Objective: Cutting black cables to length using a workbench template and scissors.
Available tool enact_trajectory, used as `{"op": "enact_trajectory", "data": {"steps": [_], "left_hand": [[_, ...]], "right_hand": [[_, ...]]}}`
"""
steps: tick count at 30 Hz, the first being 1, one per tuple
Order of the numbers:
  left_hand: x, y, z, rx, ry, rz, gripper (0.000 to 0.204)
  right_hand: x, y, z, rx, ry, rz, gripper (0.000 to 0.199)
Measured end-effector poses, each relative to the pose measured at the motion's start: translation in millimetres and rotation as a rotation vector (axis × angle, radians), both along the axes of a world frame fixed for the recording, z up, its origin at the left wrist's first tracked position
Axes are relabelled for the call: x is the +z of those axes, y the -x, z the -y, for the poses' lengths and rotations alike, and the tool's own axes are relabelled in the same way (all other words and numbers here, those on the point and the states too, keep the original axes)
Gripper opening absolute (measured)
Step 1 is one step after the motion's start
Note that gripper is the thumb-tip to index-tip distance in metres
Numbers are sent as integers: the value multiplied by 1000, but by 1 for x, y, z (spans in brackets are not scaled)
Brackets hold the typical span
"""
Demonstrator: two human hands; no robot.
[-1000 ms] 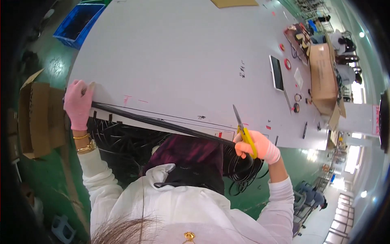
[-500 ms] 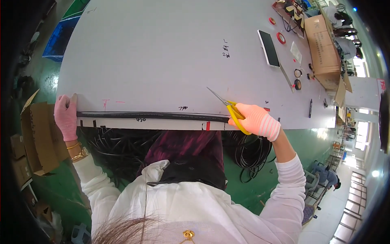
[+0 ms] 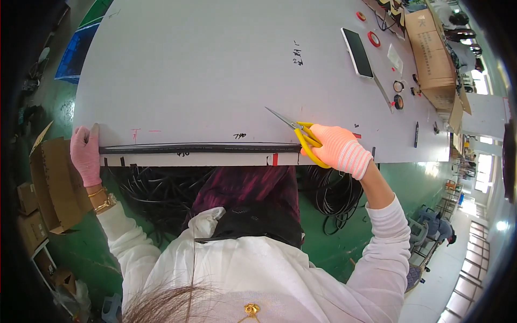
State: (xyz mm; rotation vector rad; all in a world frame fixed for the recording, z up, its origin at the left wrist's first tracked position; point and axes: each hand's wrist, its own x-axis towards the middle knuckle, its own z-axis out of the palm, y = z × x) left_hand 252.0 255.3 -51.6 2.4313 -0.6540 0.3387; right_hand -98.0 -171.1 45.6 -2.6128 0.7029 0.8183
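Several black cables or tubes (image 3: 199,148) lie side by side along the near edge of the grey-white table (image 3: 188,70). At their left end is my left hand (image 3: 86,157), in a pink glove, with fingers curled and one digit pointing up. The cable ends meet that hand, and its grip is partly hidden. My right hand (image 3: 339,149), in an orange-pink striped glove, holds yellow-handled scissors (image 3: 307,144). Their pointed blades (image 3: 280,117) look nearly together and aim to the far left, above the table. The right fingers are at the right end of the cables.
Toward the far right are a phone (image 3: 357,52), red tape (image 3: 374,39), black tape (image 3: 398,102) and a marker (image 3: 416,134). A cardboard box (image 3: 429,54) stands beyond. Below the near edge, coiled black cable (image 3: 334,199) hangs or lies; an open carton (image 3: 56,183) is at left.
The view has shifted slightly, so the table edge sits a little higher. Both hands stay at the cable ends, and the scissors keep nearly the same pose.
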Motion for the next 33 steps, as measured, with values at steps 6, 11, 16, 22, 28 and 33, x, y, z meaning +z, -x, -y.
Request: {"op": "enact_trajectory", "data": {"steps": [6, 11, 16, 22, 28, 33], "left_hand": [[6, 0, 0, 17, -13, -8, 39], [21, 12, 16, 81, -259, 178, 20], [57, 148, 148, -334, -120, 132, 39], [56, 253, 254, -794, -104, -21, 30], [49, 267, 273, -741, -211, -35, 33], [44, 269, 278, -716, -267, 30, 31]], "right_hand": [[15, -9, -12, 10, 98, -71, 33], [18, -12, -7, -2, 65, -107, 33], [16, -20, -3, -1, 51, -231, 40], [11, -18, -2, 5, 34, -151, 42], [9, -9, 4, -6, -43, -25, 42], [9, -8, 6, -29, -43, -41, 44]]}}
